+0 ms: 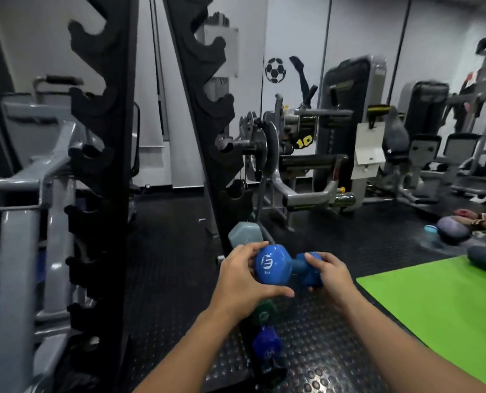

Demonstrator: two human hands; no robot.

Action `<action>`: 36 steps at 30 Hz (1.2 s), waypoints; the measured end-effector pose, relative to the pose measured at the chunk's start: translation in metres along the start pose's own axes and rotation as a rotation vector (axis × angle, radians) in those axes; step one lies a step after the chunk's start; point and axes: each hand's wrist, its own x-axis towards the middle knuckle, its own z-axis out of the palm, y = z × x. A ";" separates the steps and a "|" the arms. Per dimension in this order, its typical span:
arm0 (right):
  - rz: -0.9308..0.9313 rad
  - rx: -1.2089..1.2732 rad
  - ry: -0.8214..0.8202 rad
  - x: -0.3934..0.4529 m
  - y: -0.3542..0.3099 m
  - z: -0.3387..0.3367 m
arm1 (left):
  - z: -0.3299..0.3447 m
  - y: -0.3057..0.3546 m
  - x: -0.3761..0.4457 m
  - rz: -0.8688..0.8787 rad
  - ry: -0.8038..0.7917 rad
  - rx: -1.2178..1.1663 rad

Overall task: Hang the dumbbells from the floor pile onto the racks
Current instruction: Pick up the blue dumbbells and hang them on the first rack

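Hands both on blue dumbbell (288,269), held level in air above studded floor (335,350). Left hand (240,275) curls round near head marked 5 LB; right hand (331,275) grips far head. Black notched rack (207,114) just left; grey dumbbell (244,233) behind, green dumbbell (263,313) and dark blue dumbbell (265,347) below. Green mat (440,310) right.

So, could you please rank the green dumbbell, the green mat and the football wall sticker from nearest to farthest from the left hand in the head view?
1. Green dumbbell: just below the left hand.
2. Green mat: floor, right.
3. Football sticker: far wall, above.
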 end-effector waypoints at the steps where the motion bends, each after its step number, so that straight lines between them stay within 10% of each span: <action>1: -0.023 0.014 -0.020 0.004 -0.013 0.002 | -0.001 0.005 0.006 0.023 0.020 0.001; 36: -0.287 -0.236 -0.422 0.148 -0.162 0.192 | -0.031 -0.026 0.149 0.443 0.621 0.648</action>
